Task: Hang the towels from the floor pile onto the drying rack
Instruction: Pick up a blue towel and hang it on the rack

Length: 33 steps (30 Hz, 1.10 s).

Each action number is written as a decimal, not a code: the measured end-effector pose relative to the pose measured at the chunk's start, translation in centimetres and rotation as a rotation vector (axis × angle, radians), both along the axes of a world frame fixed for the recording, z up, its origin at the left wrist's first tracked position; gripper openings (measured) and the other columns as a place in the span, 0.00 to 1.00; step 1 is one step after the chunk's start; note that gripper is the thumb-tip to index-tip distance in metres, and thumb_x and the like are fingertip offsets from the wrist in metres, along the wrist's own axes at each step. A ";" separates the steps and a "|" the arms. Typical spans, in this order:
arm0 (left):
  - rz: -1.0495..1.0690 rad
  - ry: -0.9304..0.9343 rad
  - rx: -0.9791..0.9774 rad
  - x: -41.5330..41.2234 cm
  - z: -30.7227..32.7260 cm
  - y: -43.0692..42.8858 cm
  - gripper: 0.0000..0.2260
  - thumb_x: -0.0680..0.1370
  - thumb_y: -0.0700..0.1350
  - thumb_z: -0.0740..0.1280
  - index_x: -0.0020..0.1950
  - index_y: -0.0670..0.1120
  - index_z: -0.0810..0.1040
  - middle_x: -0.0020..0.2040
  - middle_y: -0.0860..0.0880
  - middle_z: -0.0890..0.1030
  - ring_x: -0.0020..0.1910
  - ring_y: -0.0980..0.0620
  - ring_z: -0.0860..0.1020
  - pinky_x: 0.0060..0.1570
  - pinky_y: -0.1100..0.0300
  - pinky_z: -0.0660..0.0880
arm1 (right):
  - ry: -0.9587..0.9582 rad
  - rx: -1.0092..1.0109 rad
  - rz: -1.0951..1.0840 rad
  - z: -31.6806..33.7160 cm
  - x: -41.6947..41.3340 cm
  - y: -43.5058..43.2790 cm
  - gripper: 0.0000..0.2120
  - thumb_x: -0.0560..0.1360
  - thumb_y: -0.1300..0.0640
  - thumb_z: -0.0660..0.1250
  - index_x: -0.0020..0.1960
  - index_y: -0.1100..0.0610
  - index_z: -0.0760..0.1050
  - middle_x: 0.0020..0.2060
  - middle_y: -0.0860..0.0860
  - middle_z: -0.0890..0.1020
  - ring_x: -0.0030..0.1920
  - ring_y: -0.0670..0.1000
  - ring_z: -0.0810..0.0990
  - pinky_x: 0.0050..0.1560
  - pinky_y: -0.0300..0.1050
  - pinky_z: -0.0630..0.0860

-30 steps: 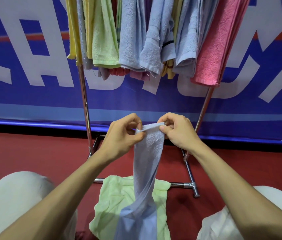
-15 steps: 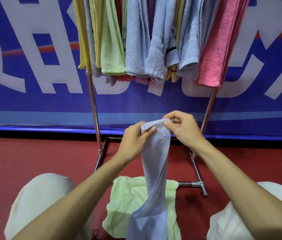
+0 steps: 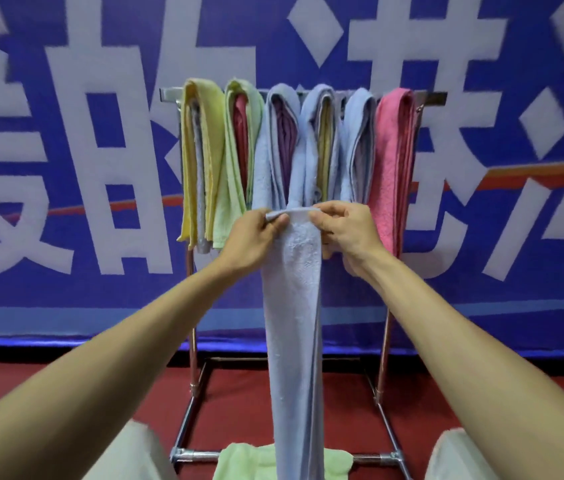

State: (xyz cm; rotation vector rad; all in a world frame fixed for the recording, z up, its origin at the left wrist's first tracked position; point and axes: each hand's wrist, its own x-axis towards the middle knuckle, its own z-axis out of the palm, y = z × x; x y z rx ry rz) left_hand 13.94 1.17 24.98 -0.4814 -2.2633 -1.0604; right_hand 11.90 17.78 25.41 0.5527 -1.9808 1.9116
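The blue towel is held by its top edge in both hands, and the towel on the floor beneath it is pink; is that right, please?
Not quite: the head view shows the floor towel is light green, not pink. The left hand and right hand do hold the blue towel by its top edge.

Both hands, left [image 3: 252,237] and right [image 3: 346,230], pinching a hanging blue towel [image 3: 294,323], loaded drying rack [image 3: 169,95] behind
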 end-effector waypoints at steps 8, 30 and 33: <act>-0.084 0.100 0.035 3.7 10.4 0.0 0.12 0.82 0.48 0.60 0.44 0.42 0.75 0.35 0.51 0.72 0.33 0.56 0.68 0.32 0.63 0.64 | 0.183 -0.030 0.031 10.1 2.9 0.0 0.08 0.76 0.65 0.68 0.39 0.57 0.78 0.31 0.50 0.78 0.27 0.41 0.76 0.29 0.34 0.74; 0.040 0.251 0.302 5.4 17.5 3.3 0.12 0.81 0.50 0.62 0.49 0.44 0.81 0.45 0.47 0.82 0.46 0.50 0.78 0.48 0.52 0.75 | 0.333 -0.058 -0.120 16.9 3.7 0.3 0.07 0.74 0.58 0.72 0.49 0.61 0.82 0.44 0.58 0.85 0.45 0.53 0.83 0.55 0.57 0.80; 0.036 0.207 0.458 4.8 16.7 4.3 0.12 0.81 0.51 0.61 0.51 0.46 0.81 0.47 0.47 0.82 0.50 0.48 0.80 0.54 0.50 0.77 | 0.311 -0.039 -0.128 16.3 3.1 0.7 0.07 0.73 0.54 0.73 0.45 0.58 0.81 0.42 0.58 0.85 0.43 0.53 0.82 0.52 0.58 0.81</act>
